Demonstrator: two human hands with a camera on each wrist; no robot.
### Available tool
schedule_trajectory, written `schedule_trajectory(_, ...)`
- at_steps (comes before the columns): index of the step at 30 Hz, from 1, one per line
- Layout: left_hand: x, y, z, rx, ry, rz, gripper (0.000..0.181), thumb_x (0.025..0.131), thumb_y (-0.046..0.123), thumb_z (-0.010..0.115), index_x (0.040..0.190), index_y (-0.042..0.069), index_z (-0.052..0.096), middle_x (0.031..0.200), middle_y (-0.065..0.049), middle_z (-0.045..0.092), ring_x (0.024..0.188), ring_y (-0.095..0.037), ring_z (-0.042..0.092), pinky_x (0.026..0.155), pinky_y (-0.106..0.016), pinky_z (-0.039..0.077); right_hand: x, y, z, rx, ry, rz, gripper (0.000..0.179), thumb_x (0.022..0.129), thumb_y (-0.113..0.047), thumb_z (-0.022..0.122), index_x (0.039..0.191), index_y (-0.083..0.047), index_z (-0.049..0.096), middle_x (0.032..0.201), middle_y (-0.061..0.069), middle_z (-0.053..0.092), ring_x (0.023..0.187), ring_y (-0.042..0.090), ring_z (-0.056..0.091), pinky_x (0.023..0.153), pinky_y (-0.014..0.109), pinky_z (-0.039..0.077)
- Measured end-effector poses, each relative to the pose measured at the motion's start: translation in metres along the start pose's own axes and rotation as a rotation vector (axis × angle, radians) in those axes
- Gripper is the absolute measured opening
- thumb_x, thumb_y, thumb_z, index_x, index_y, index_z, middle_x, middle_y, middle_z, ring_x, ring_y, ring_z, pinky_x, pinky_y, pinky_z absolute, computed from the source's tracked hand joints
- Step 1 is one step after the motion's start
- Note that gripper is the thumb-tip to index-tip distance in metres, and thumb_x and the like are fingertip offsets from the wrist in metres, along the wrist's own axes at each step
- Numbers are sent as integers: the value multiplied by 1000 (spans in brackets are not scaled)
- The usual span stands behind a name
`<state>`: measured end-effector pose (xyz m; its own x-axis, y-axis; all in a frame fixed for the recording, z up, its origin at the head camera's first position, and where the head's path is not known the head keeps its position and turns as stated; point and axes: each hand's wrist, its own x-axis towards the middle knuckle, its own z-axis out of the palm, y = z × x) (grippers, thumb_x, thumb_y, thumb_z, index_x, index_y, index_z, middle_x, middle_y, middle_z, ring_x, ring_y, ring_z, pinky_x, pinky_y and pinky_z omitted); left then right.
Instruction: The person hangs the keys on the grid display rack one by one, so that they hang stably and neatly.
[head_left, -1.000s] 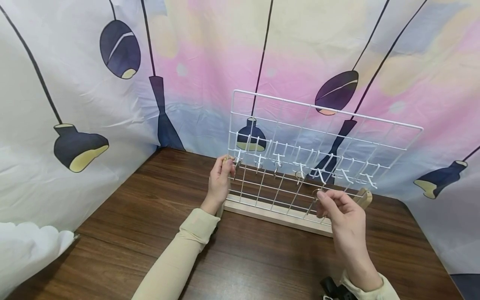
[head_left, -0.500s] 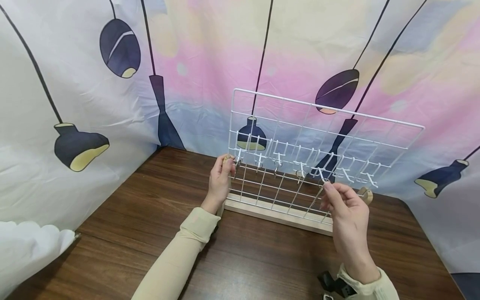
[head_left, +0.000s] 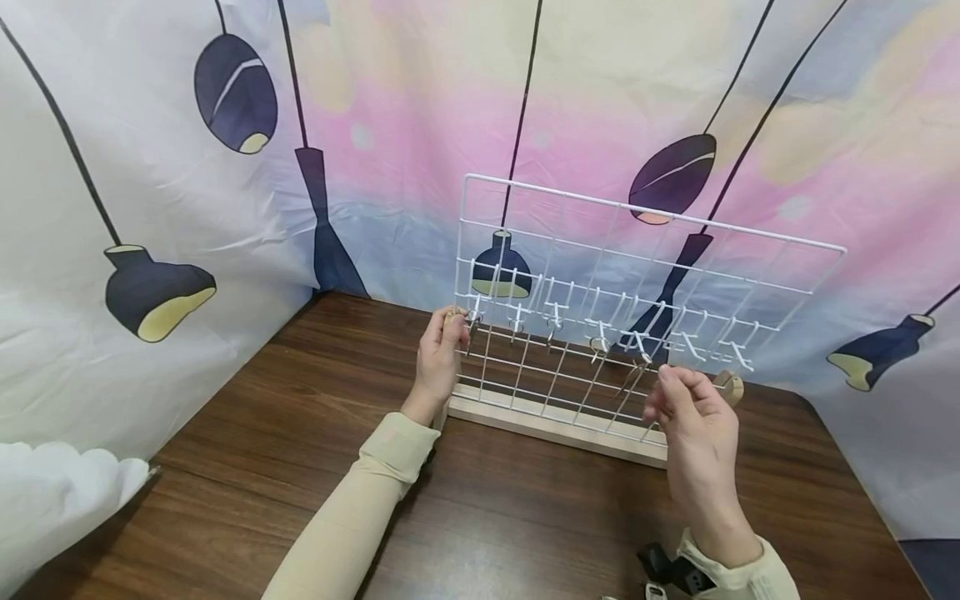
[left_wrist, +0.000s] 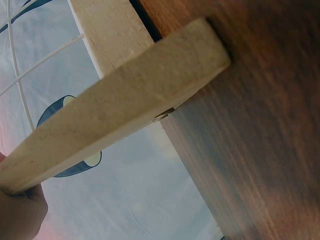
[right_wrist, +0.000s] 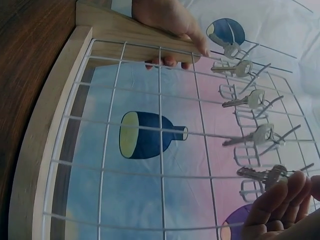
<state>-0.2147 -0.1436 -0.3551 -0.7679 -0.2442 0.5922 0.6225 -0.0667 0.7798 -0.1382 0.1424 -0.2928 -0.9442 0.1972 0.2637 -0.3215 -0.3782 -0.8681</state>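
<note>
A white wire grid rack (head_left: 652, 208) with a wooden base (head_left: 555, 427) stands on the table, carrying a row of white hooks. Keys on rings hang from several hooks, among them a key (right_wrist: 255, 135) in the right wrist view. My left hand (head_left: 438, 358) grips the wooden side support (left_wrist: 115, 100) at the rack's left end, thumb in front and fingers behind. At the fifth hook from the left hangs another key (right_wrist: 262, 174). Just right of it is my right hand (head_left: 699, 429), fingers loosely bent, with nothing seen between them.
Dark brown wooden table (head_left: 510, 517) lies under the rack. A patterned cloth (head_left: 420, 100) with printed lamps hangs behind and at the sides. White scalloped fabric (head_left: 67, 500) sits at the left edge. A black strap (head_left: 675, 571) shows by the right wrist.
My right hand raised a key on its ring to the fifth hook, let it go there, and drew slightly right. The left hand keeps its hold on the side support.
</note>
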Motion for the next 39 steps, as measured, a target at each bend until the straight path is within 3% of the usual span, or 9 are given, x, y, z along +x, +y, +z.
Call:
schedule_trajectory(4, -1, -3, 2, -31, 3, 13, 21, 104, 12, 43, 109, -6, 52, 79, -18, 47, 74, -26, 47, 71, -34, 41, -1, 0, -9, -6, 18, -1, 12, 95, -8, 62, 87, 0, 60, 70, 6, 56, 61, 14, 53, 55, 22, 48)
schedule_trajectory(8, -2, -4, 3, -50, 5, 2, 22, 103, 16, 44, 109, -4, 52, 79, -12, 47, 75, -21, 48, 74, -33, 42, -2, -1, -24, -140, -19, -15, 16, 97, -12, 60, 90, 3, 60, 71, 6, 58, 61, 14, 57, 57, 22, 51)
schedule_trajectory(11, -2, -3, 2, -45, 12, -19, 20, 103, 13, 43, 110, -4, 52, 79, -5, 49, 75, -15, 49, 74, -31, 43, -3, -1, -38, -367, -104, -31, 18, 98, -12, 58, 96, 6, 61, 74, 6, 61, 64, 14, 60, 59, 23, 52)
schedule_trajectory(17, 1, 3, 1, -57, 20, -53, 18, 103, 4, 40, 110, -9, 50, 79, -8, 48, 76, -13, 49, 74, -29, 43, -7, 11, -69, -981, -403, -84, 18, 97, -21, 62, 107, -6, 65, 92, 0, 65, 80, 9, 59, 70, 23, 49)
schedule_trajectory(20, 1, 6, 0, -69, 13, -56, 19, 102, 2, 38, 111, -13, 48, 79, -6, 48, 76, -14, 48, 75, -31, 41, -12, 20, -82, -1167, -526, -76, 23, 94, -28, 66, 110, -12, 65, 100, 0, 62, 85, 12, 57, 73, 28, 48)
schedule_trajectory(26, 2, 2, -2, -19, -4, -34, 18, 103, 4, 38, 112, -6, 51, 78, -5, 48, 76, -13, 48, 74, -33, 41, -30, 34, -102, -1335, -685, -29, 44, 88, -40, 70, 117, -8, 64, 111, 4, 54, 105, 25, 51, 86, 47, 46)
schedule_trajectory(31, 5, -4, -1, -21, -19, 0, 26, 104, 12, 40, 115, -11, 48, 80, -13, 47, 76, -19, 48, 74, -34, 42, -51, 40, -110, -1453, -793, -1, 58, 85, -50, 70, 125, -9, 61, 128, 12, 51, 120, 34, 47, 92, 56, 43)
schedule_trajectory(35, 6, -7, 1, -72, -13, 11, 31, 104, 16, 43, 114, -12, 48, 80, -11, 47, 77, -27, 46, 74, -35, 42, -66, 40, -109, -1507, -809, 29, 59, 84, -52, 69, 128, -13, 61, 135, 13, 47, 125, 35, 44, 90, 59, 41)
schedule_trajectory(39, 7, -7, 2, -105, 10, 9, 25, 103, 17, 44, 112, -6, 51, 80, -8, 46, 76, -23, 46, 73, -31, 42, -78, 38, -103, -1492, -826, 25, 60, 84, -58, 66, 125, -15, 62, 130, 6, 49, 119, 30, 48, 89, 55, 43)
